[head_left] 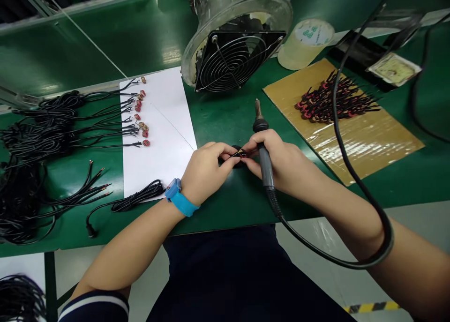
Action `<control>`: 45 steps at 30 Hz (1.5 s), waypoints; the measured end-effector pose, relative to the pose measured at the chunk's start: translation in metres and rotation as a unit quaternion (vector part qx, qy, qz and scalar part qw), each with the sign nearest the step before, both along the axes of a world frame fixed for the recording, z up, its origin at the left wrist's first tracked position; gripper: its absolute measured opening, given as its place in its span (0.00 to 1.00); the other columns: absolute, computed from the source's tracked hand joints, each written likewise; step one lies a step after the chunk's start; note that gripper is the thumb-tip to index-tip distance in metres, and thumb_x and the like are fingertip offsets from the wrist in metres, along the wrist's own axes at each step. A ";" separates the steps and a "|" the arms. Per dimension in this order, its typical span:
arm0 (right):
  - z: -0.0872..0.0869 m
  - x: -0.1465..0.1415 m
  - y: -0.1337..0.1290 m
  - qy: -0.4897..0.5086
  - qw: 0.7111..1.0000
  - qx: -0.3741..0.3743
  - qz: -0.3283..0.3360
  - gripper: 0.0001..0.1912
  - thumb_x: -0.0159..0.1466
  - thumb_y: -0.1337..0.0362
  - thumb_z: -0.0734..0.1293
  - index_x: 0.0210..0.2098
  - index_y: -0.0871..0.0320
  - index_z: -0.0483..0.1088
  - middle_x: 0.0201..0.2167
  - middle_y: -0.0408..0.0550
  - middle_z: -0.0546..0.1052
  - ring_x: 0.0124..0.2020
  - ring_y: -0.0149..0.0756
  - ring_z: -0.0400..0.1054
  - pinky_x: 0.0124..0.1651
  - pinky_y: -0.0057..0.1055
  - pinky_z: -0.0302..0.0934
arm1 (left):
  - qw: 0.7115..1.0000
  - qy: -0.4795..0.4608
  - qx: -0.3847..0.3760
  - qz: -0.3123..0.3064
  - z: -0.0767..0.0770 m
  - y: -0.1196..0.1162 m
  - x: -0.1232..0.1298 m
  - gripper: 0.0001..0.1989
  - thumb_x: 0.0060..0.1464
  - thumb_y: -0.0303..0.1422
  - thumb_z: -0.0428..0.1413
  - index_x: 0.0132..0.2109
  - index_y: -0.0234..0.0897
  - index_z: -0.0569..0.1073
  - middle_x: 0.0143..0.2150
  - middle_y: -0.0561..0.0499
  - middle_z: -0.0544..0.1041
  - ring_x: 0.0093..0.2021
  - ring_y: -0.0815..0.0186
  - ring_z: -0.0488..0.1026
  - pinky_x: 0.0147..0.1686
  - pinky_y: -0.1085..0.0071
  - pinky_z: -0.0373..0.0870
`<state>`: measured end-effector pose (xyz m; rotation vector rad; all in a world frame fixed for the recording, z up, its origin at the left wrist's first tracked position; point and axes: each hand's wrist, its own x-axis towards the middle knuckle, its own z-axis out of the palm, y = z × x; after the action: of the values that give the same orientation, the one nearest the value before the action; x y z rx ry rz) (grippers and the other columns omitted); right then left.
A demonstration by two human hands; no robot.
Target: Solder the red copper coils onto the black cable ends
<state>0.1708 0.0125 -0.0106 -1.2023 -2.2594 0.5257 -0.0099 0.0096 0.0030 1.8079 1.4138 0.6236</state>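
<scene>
My left hand [207, 168], with a blue watch [181, 199] on its wrist, pinches thin wire ends at the middle of the bench. Facing it, my right hand [277, 160] has its thumb and fingertips on a small part with red and black wires [242, 154]. A soldering iron [266, 165] also rests in my right hand, held upright between thumb and fingers, its tip pointing away from me. The fingertips of both hands nearly meet. A small dark round object lies under them, mostly hidden.
A fume extractor [232, 62] hangs beyond my hands. White paper [160, 162] with cable ends and black cable bundles [42, 130] are left. Right are a brown board [302, 130] with piled wired parts [326, 101], a tape roll [305, 43] and the iron's looping cord [339, 120].
</scene>
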 end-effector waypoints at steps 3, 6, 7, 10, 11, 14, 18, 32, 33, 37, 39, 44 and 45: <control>0.004 0.004 -0.001 -0.008 1.000 -0.009 0.004 0.10 0.59 0.65 0.63 0.38 0.56 0.56 0.33 0.45 0.72 0.25 0.29 0.68 0.22 0.22 0.57 | 1.000 -0.007 -0.003 0.006 0.002 -0.001 -0.002 0.04 0.52 0.30 0.57 0.36 0.36 0.75 0.31 0.51 0.75 0.32 0.69 0.70 0.35 0.72 0.66; 0.007 0.002 -0.003 -0.028 0.999 0.014 0.007 0.09 0.60 0.66 0.61 0.38 0.56 0.56 0.31 0.45 0.71 0.24 0.29 0.67 0.23 0.23 0.57 | 1.000 -0.010 -0.010 0.008 0.002 -0.001 -0.003 0.04 0.53 0.30 0.56 0.35 0.36 0.75 0.31 0.52 0.75 0.33 0.68 0.71 0.35 0.73 0.66; 0.007 0.000 -0.003 -0.036 0.999 0.027 0.011 0.08 0.60 0.66 0.61 0.38 0.56 0.56 0.30 0.44 0.71 0.24 0.28 0.66 0.23 0.23 0.56 | 1.000 -0.008 -0.009 0.011 0.003 -0.002 -0.003 0.04 0.53 0.30 0.56 0.34 0.36 0.75 0.31 0.52 0.76 0.33 0.68 0.71 0.35 0.73 0.66; 0.005 -0.006 -0.004 -0.065 0.995 0.074 0.024 0.06 0.60 0.68 0.59 0.37 0.56 0.57 0.26 0.44 0.70 0.22 0.29 0.63 0.23 0.24 0.54 | 1.000 0.013 0.004 0.016 0.003 -0.002 -0.004 0.04 0.52 0.30 0.56 0.34 0.36 0.74 0.32 0.52 0.77 0.33 0.68 0.71 0.36 0.73 0.66; 0.004 -0.008 -0.004 -0.079 0.993 0.087 0.025 0.06 0.60 0.69 0.59 0.37 0.56 0.57 0.26 0.44 0.70 0.22 0.29 0.62 0.23 0.24 0.53 | 1.000 0.022 0.005 0.012 0.004 -0.002 -0.004 0.04 0.52 0.30 0.56 0.34 0.36 0.74 0.32 0.52 0.77 0.33 0.68 0.71 0.36 0.72 0.66; 0.004 -0.009 -0.003 -0.109 0.989 0.101 0.021 0.04 0.60 0.68 0.58 0.36 0.56 0.58 0.26 0.45 0.70 0.23 0.31 0.63 0.24 0.26 0.54 | 0.999 0.044 -0.007 -0.001 0.004 -0.002 -0.005 0.04 0.53 0.31 0.55 0.33 0.37 0.74 0.31 0.52 0.77 0.30 0.68 0.71 0.34 0.72 0.65; 0.006 -0.001 -0.001 -0.061 0.998 0.020 0.017 0.07 0.59 0.65 0.61 0.37 0.56 0.58 0.29 0.45 0.71 0.24 0.30 0.66 0.23 0.25 0.56 | 0.998 0.064 -0.014 0.005 0.004 -0.001 -0.006 0.06 0.54 0.32 0.54 0.34 0.37 0.74 0.31 0.52 0.78 0.28 0.67 0.71 0.30 0.72 0.63; 0.014 0.010 -0.003 0.265 0.959 -0.104 0.001 0.16 0.55 0.68 0.69 0.39 0.51 0.59 0.34 0.43 0.72 0.33 0.32 0.73 0.35 0.30 0.71 | 0.999 -0.036 -0.034 0.014 0.014 -0.009 -0.008 0.05 0.52 0.34 0.57 0.33 0.38 0.75 0.26 0.53 0.73 0.31 0.68 0.70 0.31 0.73 0.64; 0.017 0.011 -0.004 0.255 0.963 -0.089 0.002 0.15 0.55 0.68 0.69 0.39 0.51 0.60 0.36 0.44 0.72 0.35 0.33 0.72 0.36 0.32 0.71 | 0.999 -0.039 -0.035 0.011 0.015 -0.009 -0.008 0.05 0.52 0.34 0.57 0.33 0.38 0.75 0.26 0.53 0.72 0.30 0.68 0.70 0.31 0.73 0.64; 0.026 0.013 -0.009 0.171 0.985 -0.035 0.014 0.12 0.56 0.69 0.67 0.39 0.52 0.64 0.39 0.45 0.74 0.39 0.34 0.72 0.39 0.33 0.70 | 0.998 -0.054 -0.029 0.016 0.016 -0.010 -0.008 0.05 0.52 0.34 0.57 0.33 0.38 0.76 0.26 0.53 0.72 0.28 0.70 0.68 0.30 0.74 0.64; 0.028 0.012 -0.011 0.128 0.992 -0.011 0.006 0.11 0.57 0.68 0.67 0.39 0.51 0.65 0.37 0.43 0.74 0.37 0.33 0.72 0.38 0.31 0.70 | 0.997 -0.064 -0.023 0.024 0.017 -0.010 -0.009 0.04 0.52 0.33 0.58 0.33 0.37 0.76 0.28 0.53 0.72 0.26 0.72 0.67 0.29 0.74 0.63; 0.032 0.008 -0.016 0.154 0.985 -0.079 -0.011 0.12 0.57 0.65 0.68 0.40 0.50 0.65 0.39 0.43 0.73 0.37 0.32 0.72 0.38 0.29 0.71 | 0.996 -0.081 -0.001 0.031 0.019 -0.010 -0.010 0.02 0.50 0.31 0.59 0.32 0.37 0.76 0.26 0.55 0.70 0.22 0.75 0.62 0.25 0.75 0.62; 0.034 0.007 -0.017 0.172 0.980 -0.098 -0.014 0.12 0.57 0.65 0.68 0.39 0.50 0.65 0.40 0.43 0.73 0.36 0.32 0.72 0.39 0.29 0.72 | 0.996 -0.083 0.001 0.033 0.019 -0.010 -0.010 0.02 0.50 0.31 0.59 0.32 0.37 0.76 0.25 0.55 0.70 0.21 0.76 0.61 0.24 0.75 0.61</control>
<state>0.1777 -0.0046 0.0229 -1.1333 -1.9291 0.8901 -0.0197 -0.0007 0.0221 1.6765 1.3645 0.7903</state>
